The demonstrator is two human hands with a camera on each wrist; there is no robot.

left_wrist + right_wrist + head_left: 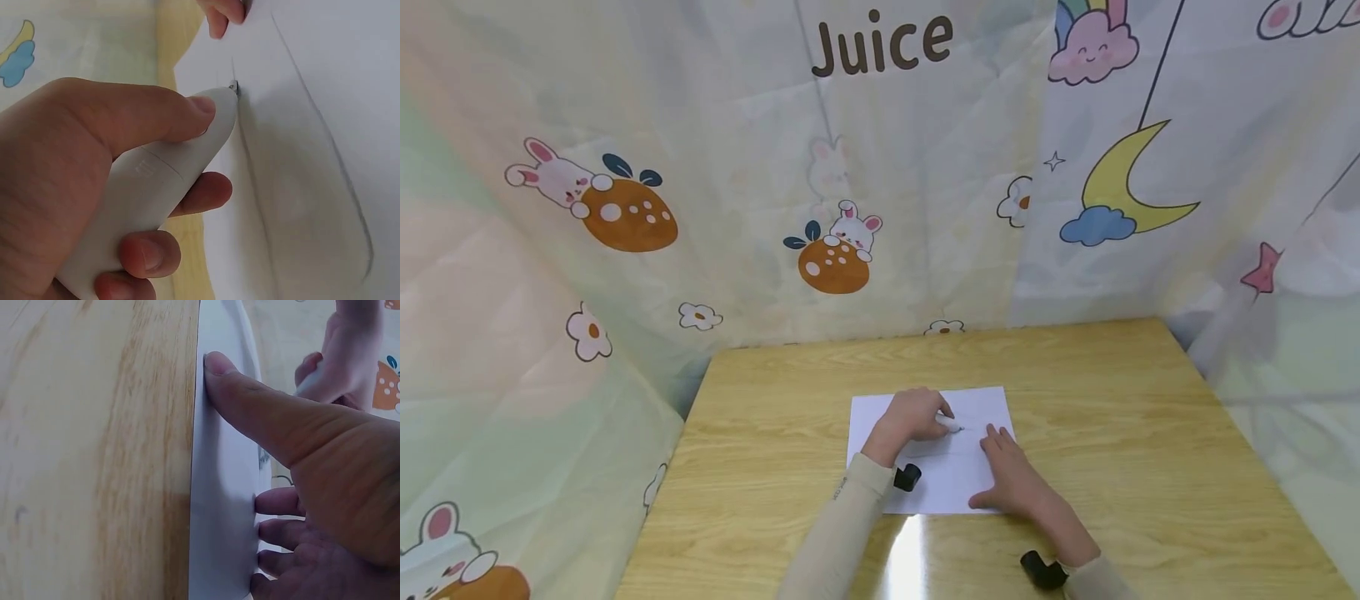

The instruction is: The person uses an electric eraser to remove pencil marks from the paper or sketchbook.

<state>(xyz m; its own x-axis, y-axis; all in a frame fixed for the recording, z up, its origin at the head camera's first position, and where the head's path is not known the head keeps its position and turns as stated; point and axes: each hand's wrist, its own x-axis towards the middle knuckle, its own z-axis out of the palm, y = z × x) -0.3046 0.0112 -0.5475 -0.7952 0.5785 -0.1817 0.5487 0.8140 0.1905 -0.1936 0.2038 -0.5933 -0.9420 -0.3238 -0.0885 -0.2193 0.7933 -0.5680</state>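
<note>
While my left grip (916, 415) curls round the tool (144, 184), tip at the paper (951, 479), head view's lower centre, my right grip (1015, 479) rests, fingers extended, on the paper's right side.

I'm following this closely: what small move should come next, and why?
Probably, the left hand should guide the white tool slowly along the line at its tip, while the right hand steadies the paper: the tip meets that line, and the right hand rests close by.
</note>
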